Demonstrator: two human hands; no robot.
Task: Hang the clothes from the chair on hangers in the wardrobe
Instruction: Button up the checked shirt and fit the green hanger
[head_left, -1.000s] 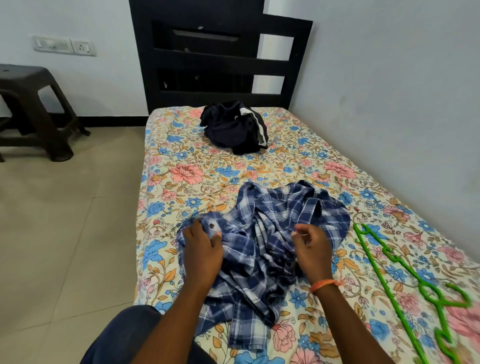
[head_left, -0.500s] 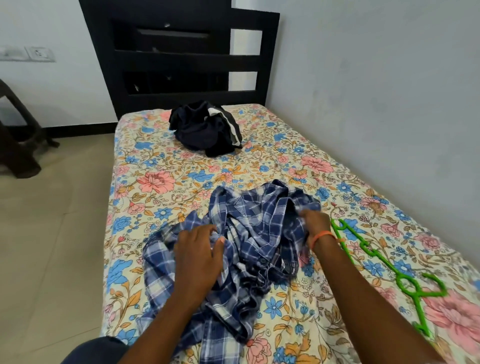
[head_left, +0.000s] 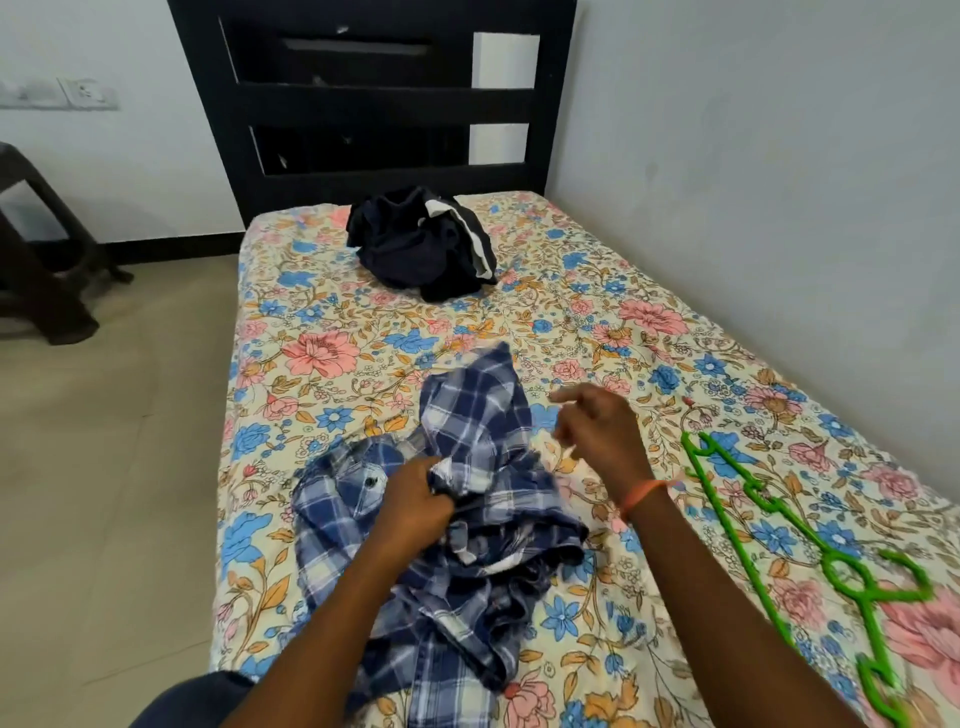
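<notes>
While bunched, plaid shirt (head_left: 467, 519) under left hand (head_left: 415, 506) fingers (head_left: 439, 470).

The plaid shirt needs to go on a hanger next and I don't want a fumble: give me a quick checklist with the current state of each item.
1. Left hand grips the plaid shirt: ok.
2. Right hand free to fetch a hanger: ok, it holds nothing.
3. Green hangers lying on the bed, to the right of the shirt: ok.
4. Shirt spread out, collar found: not ok, it lies bunched.
5. Buttons undone: cannot tell.
6. Dark garment apart from the shirt: ok, near the headboard.
</notes>
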